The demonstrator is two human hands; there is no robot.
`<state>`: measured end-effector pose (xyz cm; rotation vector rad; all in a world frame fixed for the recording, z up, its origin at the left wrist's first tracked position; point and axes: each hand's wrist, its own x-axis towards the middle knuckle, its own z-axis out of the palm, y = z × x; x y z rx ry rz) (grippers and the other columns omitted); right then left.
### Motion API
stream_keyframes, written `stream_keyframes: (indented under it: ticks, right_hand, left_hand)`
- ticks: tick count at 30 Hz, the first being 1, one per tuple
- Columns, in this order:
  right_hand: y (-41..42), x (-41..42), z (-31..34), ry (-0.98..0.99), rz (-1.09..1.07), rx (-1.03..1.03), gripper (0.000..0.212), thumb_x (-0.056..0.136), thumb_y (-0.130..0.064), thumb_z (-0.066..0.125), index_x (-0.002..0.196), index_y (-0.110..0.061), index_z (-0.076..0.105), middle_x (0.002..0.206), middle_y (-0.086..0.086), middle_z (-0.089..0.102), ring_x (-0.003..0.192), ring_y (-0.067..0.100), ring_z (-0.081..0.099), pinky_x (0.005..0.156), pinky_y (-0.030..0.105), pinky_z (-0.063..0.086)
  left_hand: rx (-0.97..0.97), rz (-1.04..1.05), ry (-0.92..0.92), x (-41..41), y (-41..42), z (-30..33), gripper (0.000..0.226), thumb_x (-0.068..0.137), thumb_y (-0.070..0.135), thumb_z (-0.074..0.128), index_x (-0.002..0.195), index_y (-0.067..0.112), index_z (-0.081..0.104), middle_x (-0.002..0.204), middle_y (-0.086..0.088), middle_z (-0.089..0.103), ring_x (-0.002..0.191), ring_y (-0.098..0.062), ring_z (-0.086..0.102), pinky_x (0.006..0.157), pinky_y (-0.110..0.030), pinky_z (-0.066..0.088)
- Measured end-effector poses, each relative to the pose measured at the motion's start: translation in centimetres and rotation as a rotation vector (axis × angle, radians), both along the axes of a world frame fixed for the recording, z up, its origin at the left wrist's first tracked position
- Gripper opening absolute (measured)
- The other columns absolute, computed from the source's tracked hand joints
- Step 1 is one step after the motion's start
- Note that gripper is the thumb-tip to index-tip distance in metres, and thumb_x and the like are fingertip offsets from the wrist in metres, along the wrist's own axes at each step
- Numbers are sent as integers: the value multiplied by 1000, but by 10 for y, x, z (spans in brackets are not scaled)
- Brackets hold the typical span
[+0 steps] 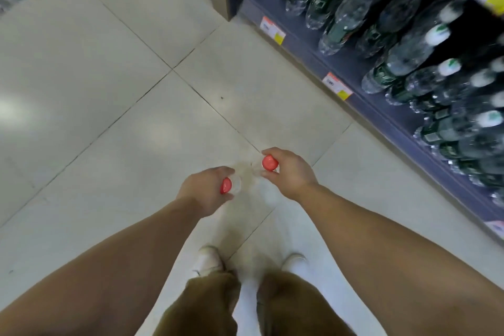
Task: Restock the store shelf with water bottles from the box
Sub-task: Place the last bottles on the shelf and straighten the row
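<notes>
From the head camera I see my left hand (pixel 206 190) pinching a red-capped bottle (pixel 227 186) by its neck, and my right hand (pixel 290 172) clamped the same way on a second bottle (pixel 270 163), both hanging over the tiled floor (pixel 95 76). The box is out of view. I judge this the carry step (bottles in hand, not placed); next I must turn right toward the shelf (pixel 341 73) and find a gap among its stocked bottles (pixel 409 43).
</notes>
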<state>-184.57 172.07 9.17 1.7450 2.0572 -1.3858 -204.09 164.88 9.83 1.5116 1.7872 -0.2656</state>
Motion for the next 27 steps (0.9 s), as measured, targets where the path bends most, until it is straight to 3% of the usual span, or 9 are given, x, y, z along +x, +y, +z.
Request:
stream_keyframes:
  ticks: [5,9,12,15,17,19,23,27]
  right_hand:
    - [-5,17,155,74,-85,23,46,86,-30,70,129,-26,55,123,4,59,113,22,56,95,27,42]
    - [-20,52,302,171,-279,73,44,83,-24,74,123,-20,59,108,-2,59,105,21,57,86,21,40]
    - [-46,92,411,277,-434,110,35,80,-19,77,112,-22,63,100,-6,59,93,12,54,82,18,36]
    - [-73,139,486,418,-609,139,26,75,-24,81,96,-29,67,97,-3,70,90,14,60,91,33,50]
    - [-91,174,522,478,-713,169,25,76,-29,81,97,-26,68,103,5,71,92,18,62,86,36,50]
    - [-110,212,550,521,-812,233,21,79,-30,78,97,-27,67,101,0,70,93,16,61,86,38,50]
    - [-158,299,592,533,-919,371,16,83,-37,73,93,-27,65,95,-1,68,85,13,59,71,27,46]
    - [-217,410,611,483,-1050,488,46,74,-54,74,103,-20,64,98,0,65,88,15,59,66,25,46]
  left_hand:
    - [76,-35,-63,25,12,155,55,85,39,67,136,34,49,130,9,61,121,-18,56,93,-25,41]
    - [127,-70,-113,48,16,308,57,75,48,71,127,33,56,121,7,66,114,-20,60,91,-26,44]
    - [202,37,-337,79,17,414,58,54,61,66,105,34,65,102,11,71,96,-12,64,86,-28,48]
    - [191,98,-603,125,21,496,33,68,25,84,96,23,67,84,10,70,74,2,62,70,-19,46]
    - [190,68,-713,163,21,537,28,76,13,81,98,23,67,86,11,69,76,-1,61,67,-14,45]
    - [187,20,-794,205,16,566,22,81,13,76,96,26,68,86,10,69,79,-7,61,68,-16,45]
    - [220,-73,-895,299,-6,600,21,80,21,77,99,22,68,94,4,71,87,-12,62,78,-25,47]
    - [223,-176,-954,409,-47,618,15,83,18,76,96,24,69,95,6,72,90,-12,63,82,-26,46]
